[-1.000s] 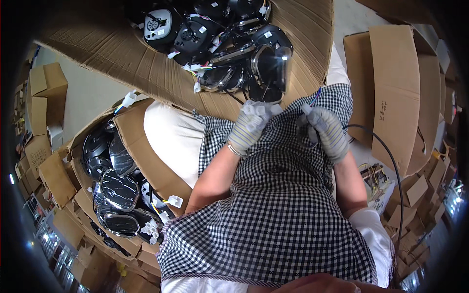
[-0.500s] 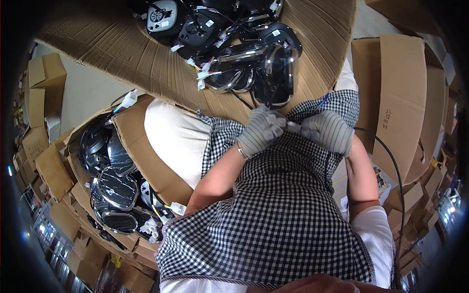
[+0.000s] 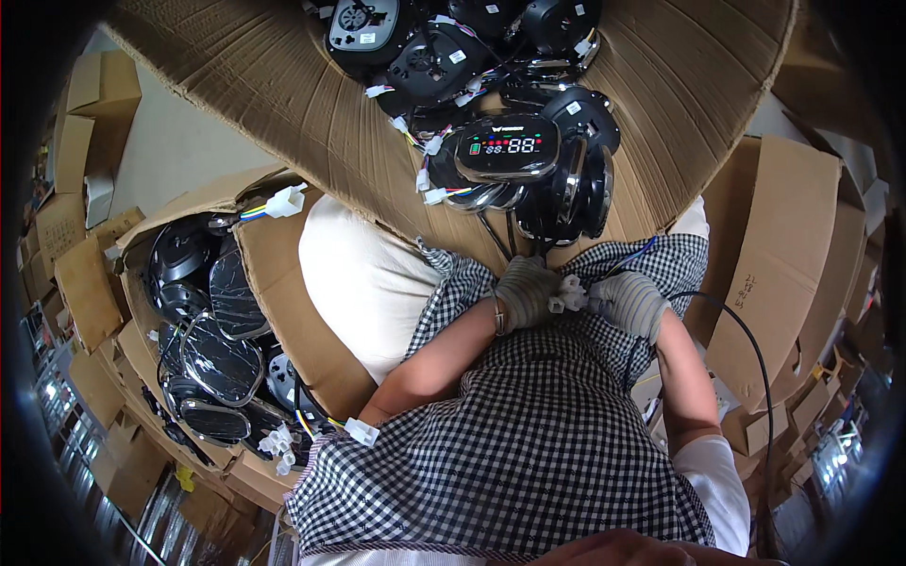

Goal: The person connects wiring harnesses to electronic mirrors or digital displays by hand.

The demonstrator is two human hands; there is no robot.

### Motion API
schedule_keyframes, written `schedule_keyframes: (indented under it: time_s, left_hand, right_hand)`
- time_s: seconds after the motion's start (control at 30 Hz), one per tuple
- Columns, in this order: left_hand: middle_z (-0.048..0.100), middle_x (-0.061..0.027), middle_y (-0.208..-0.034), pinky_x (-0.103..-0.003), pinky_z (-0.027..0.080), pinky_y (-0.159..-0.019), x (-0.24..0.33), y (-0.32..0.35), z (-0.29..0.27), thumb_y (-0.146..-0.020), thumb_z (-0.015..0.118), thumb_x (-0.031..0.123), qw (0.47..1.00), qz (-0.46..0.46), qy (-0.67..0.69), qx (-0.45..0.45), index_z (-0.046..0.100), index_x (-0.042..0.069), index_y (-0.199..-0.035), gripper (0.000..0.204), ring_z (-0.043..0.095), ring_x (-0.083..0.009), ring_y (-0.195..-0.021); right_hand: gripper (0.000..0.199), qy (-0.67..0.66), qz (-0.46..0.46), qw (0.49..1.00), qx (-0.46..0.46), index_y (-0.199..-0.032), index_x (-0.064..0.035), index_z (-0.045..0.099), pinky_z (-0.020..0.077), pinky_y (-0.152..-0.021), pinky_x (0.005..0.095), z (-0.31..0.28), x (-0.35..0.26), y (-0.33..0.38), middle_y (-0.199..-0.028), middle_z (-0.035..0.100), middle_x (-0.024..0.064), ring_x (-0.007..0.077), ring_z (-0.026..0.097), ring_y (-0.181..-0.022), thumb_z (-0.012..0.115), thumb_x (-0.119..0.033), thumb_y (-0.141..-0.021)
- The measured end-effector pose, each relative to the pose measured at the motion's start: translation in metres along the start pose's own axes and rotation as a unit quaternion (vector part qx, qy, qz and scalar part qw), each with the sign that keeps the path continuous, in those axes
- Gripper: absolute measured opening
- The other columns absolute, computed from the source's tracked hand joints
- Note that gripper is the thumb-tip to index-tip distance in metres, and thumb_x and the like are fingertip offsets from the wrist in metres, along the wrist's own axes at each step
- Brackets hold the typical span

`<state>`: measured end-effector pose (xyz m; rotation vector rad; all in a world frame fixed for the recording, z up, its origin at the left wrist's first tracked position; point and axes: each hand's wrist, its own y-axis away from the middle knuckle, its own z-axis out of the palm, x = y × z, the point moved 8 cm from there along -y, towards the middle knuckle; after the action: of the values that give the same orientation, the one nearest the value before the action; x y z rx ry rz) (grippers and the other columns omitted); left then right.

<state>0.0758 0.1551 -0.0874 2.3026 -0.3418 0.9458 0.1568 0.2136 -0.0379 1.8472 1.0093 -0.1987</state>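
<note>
My left hand [image 3: 526, 294], in a striped knit glove, is closed around a bunch of white wire connectors [image 3: 568, 295] above my lap. Dark cables run from it up to the display units. My gloved right hand [image 3: 630, 304] pinches at a white connector beside the bunch; its fingers hide most of that piece. A black cable [image 3: 741, 325] loops away from near the right wrist. On the cardboard ahead, an oval black display unit [image 3: 508, 148] shows lit digits and coloured icons. More black units [image 3: 434, 66] with white plugs lie around it.
An open box [image 3: 274, 283] at my left holds several glossy black units [image 3: 222, 357] with dangling connectors. The big curved cardboard sheet [image 3: 694, 123] spans the front. Another open carton [image 3: 774, 274] stands at the right. My checked apron [image 3: 528, 424] covers my lap.
The display unit is now lit; before, none of the units glowed. My hands are still together at the connectors, with the bunch showing more plainly. The whole view has shifted slightly.
</note>
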Motion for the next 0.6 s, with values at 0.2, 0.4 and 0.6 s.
schedule_keyframes:
  time_s: [0.2, 0.4, 0.6]
  left_hand:
    - [0.064, -0.0130, -0.080, -0.043, 0.046, -0.072, -0.005, 0.001, -0.007, -0.074, 0.059, 0.032, 0.999, -0.010, 0.016, 0.030, 0.066, 0.008, -0.082, 0.027, 0.059, -0.0320, -0.081]
    - [0.065, -0.0092, -0.079, -0.040, 0.047, -0.066, -0.011, 0.013, -0.030, -0.074, 0.060, 0.037, 0.994, -0.009, -0.043, 0.103, 0.066, 0.010, -0.080, 0.028, 0.061, -0.0262, -0.077]
    - [0.064, -0.0086, -0.095, -0.040, 0.048, -0.066, -0.002, 0.018, -0.019, -0.082, 0.048, 0.034, 0.929, 0.150, 0.081, 0.328, 0.064, 0.018, -0.098, 0.027, 0.061, -0.0233, -0.083]
  right_hand:
    - [0.010, 0.014, -0.001, 1.000, -0.018, -0.081, -0.0130, 0.065, 0.0481, -0.064, 0.0384, -0.020, -0.010, -0.004, -0.073, 0.063, 0.0103, 0.0310, 0.061, -0.070, 0.058, -0.020, -0.079]
    - [0.013, 0.090, 0.049, 0.925, 0.365, -0.079, -0.0035, 0.059, 0.0472, -0.060, 0.0407, -0.154, -0.069, -0.007, -0.069, 0.060, 0.0145, 0.0316, 0.059, -0.066, 0.055, -0.015, -0.085]
    - [0.030, 0.075, -0.017, 0.972, 0.220, -0.111, -0.0079, 0.053, 0.0489, -0.066, 0.0442, -0.095, -0.143, -0.146, -0.086, 0.062, 0.0187, 0.0341, 0.062, -0.078, 0.054, -0.020, -0.083]
